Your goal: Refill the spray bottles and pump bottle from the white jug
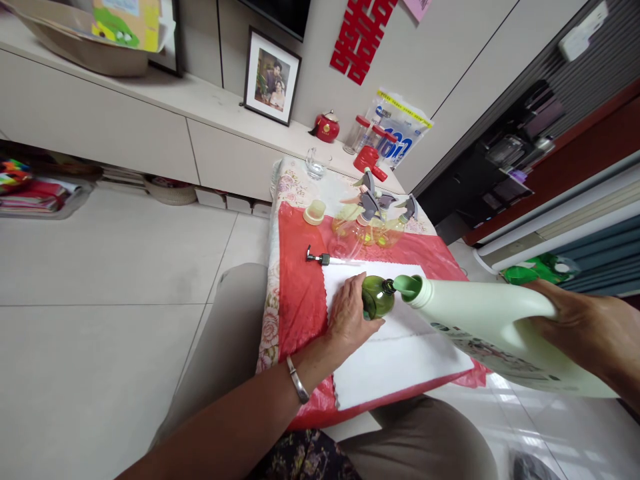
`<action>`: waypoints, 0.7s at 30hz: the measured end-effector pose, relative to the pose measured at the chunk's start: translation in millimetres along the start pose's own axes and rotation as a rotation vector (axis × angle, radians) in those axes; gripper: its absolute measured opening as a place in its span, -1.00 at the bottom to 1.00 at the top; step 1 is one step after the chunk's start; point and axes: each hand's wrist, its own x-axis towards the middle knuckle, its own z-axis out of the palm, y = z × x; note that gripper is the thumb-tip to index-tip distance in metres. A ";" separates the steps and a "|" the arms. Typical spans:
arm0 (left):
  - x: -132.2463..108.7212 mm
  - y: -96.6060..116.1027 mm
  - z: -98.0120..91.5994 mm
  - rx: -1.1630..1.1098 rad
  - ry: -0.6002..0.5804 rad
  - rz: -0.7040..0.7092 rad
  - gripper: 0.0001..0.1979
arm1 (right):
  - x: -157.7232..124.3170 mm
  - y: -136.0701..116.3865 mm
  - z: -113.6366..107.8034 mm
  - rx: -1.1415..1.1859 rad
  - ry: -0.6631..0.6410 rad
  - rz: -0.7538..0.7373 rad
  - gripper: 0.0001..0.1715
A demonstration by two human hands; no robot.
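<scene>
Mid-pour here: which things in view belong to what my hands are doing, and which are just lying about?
In use: left hand steadying the small green bottle; right hand tilting the pale green jug, spout at the bottle's mouth; white cloth underneath; probably the loose pump head beside it.
Lying about: spray bottles, cream cap, glass, red pot, framed photo.

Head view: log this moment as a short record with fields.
left hand: grips small green bottle on the white cloth
right hand: holds pale green jug, tipped, spout at the bottle's mouth
surface: white cloth over red table cover
loose part: pump head lying on the red cover by the cloth's far edge
behind: yellow spray bottles, yellow cap
</scene>
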 end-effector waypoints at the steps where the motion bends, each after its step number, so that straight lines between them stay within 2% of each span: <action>1: 0.1 -0.2 0.1 -0.001 0.001 0.000 -0.06 | -0.4 -0.2 -0.2 -0.002 -0.003 0.002 -0.37; 10: 0.3 -0.4 0.4 0.002 0.005 0.006 -0.06 | -4.5 -4.7 -4.1 0.000 -0.040 0.018 -0.31; 16: 0.2 -0.8 0.7 -0.008 0.001 -0.001 -0.06 | -2.8 -3.3 -2.1 -0.002 -0.035 0.015 -0.39; 21: -0.1 -0.8 0.6 -0.020 0.014 0.000 -0.06 | -3.2 -5.6 -4.3 0.001 -0.028 0.016 -0.38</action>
